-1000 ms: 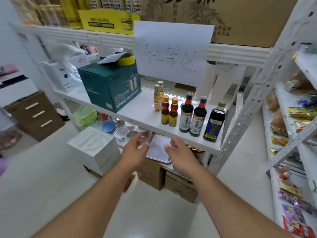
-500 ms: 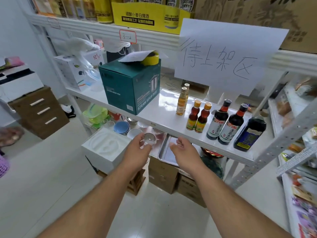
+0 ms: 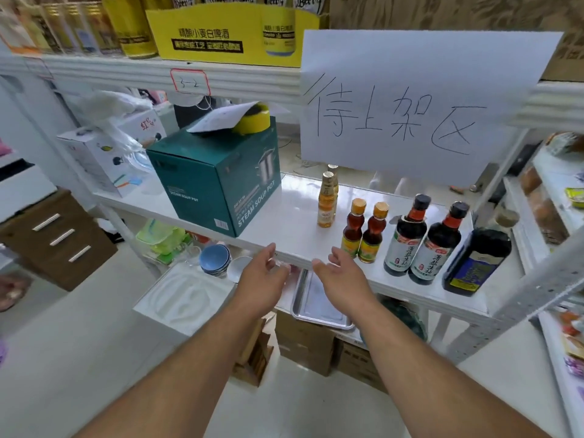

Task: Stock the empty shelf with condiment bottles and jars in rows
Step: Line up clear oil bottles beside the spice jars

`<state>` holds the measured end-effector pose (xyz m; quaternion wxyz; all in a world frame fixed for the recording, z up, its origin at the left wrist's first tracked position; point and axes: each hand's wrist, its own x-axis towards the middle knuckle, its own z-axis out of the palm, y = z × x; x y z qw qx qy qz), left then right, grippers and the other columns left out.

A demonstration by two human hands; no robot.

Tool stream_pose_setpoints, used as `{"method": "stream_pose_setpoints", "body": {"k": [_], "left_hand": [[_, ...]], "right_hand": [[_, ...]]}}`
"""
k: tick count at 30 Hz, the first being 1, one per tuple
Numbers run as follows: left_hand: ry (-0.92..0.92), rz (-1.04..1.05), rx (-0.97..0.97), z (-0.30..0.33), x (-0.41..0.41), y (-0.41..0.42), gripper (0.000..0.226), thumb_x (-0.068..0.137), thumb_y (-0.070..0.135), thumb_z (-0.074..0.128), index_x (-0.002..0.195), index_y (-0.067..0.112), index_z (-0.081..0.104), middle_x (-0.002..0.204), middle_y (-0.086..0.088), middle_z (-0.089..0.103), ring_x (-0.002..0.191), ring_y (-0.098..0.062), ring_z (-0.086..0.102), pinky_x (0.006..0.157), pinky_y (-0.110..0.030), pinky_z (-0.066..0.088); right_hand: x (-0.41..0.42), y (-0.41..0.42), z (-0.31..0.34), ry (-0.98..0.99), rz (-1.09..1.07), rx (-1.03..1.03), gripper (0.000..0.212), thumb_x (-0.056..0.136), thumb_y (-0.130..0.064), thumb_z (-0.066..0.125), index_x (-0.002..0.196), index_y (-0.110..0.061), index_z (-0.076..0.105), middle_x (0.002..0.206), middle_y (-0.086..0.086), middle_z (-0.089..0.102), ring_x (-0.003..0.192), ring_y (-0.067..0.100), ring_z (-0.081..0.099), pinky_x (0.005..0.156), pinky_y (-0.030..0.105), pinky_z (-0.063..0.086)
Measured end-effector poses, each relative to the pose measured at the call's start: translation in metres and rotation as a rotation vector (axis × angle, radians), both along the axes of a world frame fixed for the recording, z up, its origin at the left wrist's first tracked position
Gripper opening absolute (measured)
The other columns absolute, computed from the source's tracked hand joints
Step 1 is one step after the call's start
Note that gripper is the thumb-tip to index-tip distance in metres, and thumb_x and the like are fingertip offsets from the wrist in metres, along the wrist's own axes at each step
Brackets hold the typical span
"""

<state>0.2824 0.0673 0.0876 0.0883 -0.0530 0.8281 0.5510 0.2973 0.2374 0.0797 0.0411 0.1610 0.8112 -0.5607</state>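
Note:
The white shelf (image 3: 284, 216) carries condiment bottles in short rows on its right half. Two pale yellow bottles (image 3: 327, 200) stand one behind the other. In front are two small amber bottles with orange caps (image 3: 363, 230), two dark soy sauce bottles (image 3: 422, 240) and a larger dark bottle with a blue label (image 3: 477, 260). My left hand (image 3: 262, 279) and my right hand (image 3: 341, 276) hover side by side at the shelf's front edge, left of the bottles. Both have relaxed fingers and hold nothing that I can make out.
A teal soup pot box (image 3: 215, 184) fills the shelf's left-middle, under a big paper sign (image 3: 410, 102). Below are a metal tray (image 3: 319, 306), blue bowls (image 3: 215, 259), a white foam box (image 3: 186, 295) and cardboard boxes (image 3: 303, 339). A snack rack (image 3: 550, 197) stands at the right.
The view has swung left and come closer to the shelf. Both hands rose from below the shelf edge up to its level, staying side by side.

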Motion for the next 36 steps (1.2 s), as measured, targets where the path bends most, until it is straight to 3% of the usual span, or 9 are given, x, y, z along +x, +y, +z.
{"method": "stream_pose_setpoints", "body": {"k": [5, 9, 14, 21, 28, 30, 33, 36], "left_hand": [[-0.004, -0.030, -0.030, -0.003, -0.030, 0.011, 0.060, 0.099, 0.027, 0.059, 0.154, 0.032, 0.035, 0.156, 0.007, 0.042, 0.139, -0.015, 0.045, 0.104, -0.033, 0.042], [0.017, -0.081, -0.069, -0.007, -0.062, 0.017, 0.059, 0.100, 0.028, 0.059, 0.154, 0.032, 0.035, 0.158, 0.009, 0.040, 0.139, -0.012, 0.044, 0.097, -0.027, 0.042], [0.034, -0.160, -0.064, -0.007, -0.104, 0.011, 0.059, 0.100, 0.030, 0.059, 0.154, 0.032, 0.035, 0.157, 0.010, 0.040, 0.138, -0.010, 0.045, 0.094, -0.025, 0.042], [0.027, -0.277, -0.010, -0.013, -0.171, -0.021, 0.059, 0.101, 0.030, 0.058, 0.155, 0.031, 0.034, 0.158, 0.011, 0.038, 0.139, -0.009, 0.043, 0.109, -0.035, 0.042], [-0.015, -0.380, 0.007, -0.029, -0.208, -0.033, 0.059, 0.100, 0.031, 0.058, 0.154, 0.033, 0.035, 0.156, 0.011, 0.040, 0.137, -0.007, 0.044, 0.099, -0.028, 0.041], [-0.023, -0.396, 0.016, -0.031, -0.216, -0.030, 0.059, 0.101, 0.031, 0.058, 0.154, 0.032, 0.034, 0.157, 0.012, 0.039, 0.137, -0.007, 0.044, 0.100, -0.028, 0.041], [-0.032, -0.406, 0.011, -0.031, -0.228, -0.022, 0.059, 0.101, 0.031, 0.057, 0.155, 0.032, 0.033, 0.158, 0.012, 0.038, 0.138, -0.007, 0.043, 0.100, -0.027, 0.040], [-0.042, -0.398, -0.017, -0.031, -0.240, -0.011, 0.059, 0.102, 0.031, 0.057, 0.155, 0.032, 0.032, 0.158, 0.011, 0.038, 0.139, -0.008, 0.043, 0.103, -0.029, 0.042]], "right_hand": [[-0.029, 0.007, -0.004, -0.011, -0.043, -0.061, 0.070, 0.100, -0.045, 0.060, 0.159, -0.024, 0.028, 0.162, -0.004, 0.038, 0.143, 0.017, 0.045, 0.117, 0.041, 0.040], [-0.054, 0.007, -0.009, 0.003, -0.068, -0.061, 0.074, 0.098, -0.047, 0.063, 0.159, -0.025, 0.026, 0.162, -0.004, 0.037, 0.143, 0.016, 0.045, 0.116, 0.046, 0.043], [-0.085, -0.007, -0.015, -0.001, -0.129, -0.041, 0.077, 0.096, -0.049, 0.065, 0.159, -0.025, 0.026, 0.162, -0.004, 0.037, 0.143, 0.015, 0.045, 0.113, 0.041, 0.044], [-0.134, -0.046, -0.024, -0.034, -0.280, -0.021, 0.076, 0.098, -0.047, 0.063, 0.159, -0.026, 0.024, 0.163, -0.004, 0.036, 0.145, 0.016, 0.043, 0.110, 0.037, 0.042], [-0.163, -0.060, -0.039, -0.071, -0.469, -0.017, 0.075, 0.096, -0.045, 0.065, 0.157, -0.024, 0.027, 0.159, -0.001, 0.040, 0.142, 0.019, 0.045, 0.111, 0.044, 0.045], [-0.176, -0.056, -0.039, -0.060, -0.501, -0.002, 0.071, 0.097, -0.041, 0.066, 0.155, -0.021, 0.030, 0.155, 0.000, 0.044, 0.135, 0.020, 0.050, 0.108, 0.041, 0.046], [-0.199, -0.040, -0.037, -0.037, -0.521, 0.020, 0.061, 0.098, -0.033, 0.067, 0.149, -0.015, 0.037, 0.133, 0.000, 0.053, 0.104, 0.012, 0.050, 0.088, 0.029, 0.043], [-0.224, -0.022, -0.042, -0.053, -0.539, 0.037, 0.068, 0.096, -0.036, 0.069, 0.151, -0.015, 0.035, 0.139, 0.003, 0.054, 0.106, 0.014, 0.050, 0.089, 0.029, 0.041]]}}
